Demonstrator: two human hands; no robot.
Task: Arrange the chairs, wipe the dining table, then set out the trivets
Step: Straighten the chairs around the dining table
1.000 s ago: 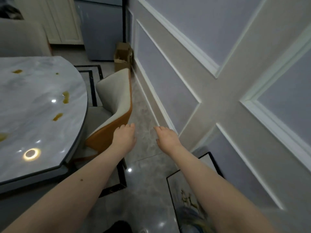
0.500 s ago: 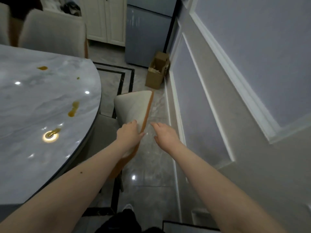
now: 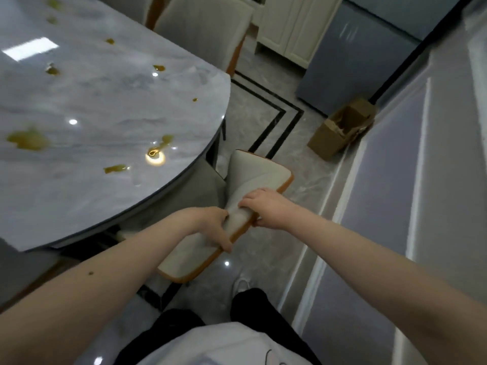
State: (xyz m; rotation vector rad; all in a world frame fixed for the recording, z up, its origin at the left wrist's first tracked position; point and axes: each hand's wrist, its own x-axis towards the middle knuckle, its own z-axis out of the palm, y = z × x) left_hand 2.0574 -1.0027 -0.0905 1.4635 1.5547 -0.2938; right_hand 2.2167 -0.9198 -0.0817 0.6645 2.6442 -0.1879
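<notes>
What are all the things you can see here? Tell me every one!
Dining table: one, grey marble, left.
Spills: several, yellow-brown, on the table.
Near chair: one, cream with orange edge, beside the table.
Far chair: one, cream, behind the table.
Cardboard box: one, brown, by the wall.
Cabinet: one, cream, top.
Left hand: gripping the near chair's back.
Right hand: gripping it too.
</notes>
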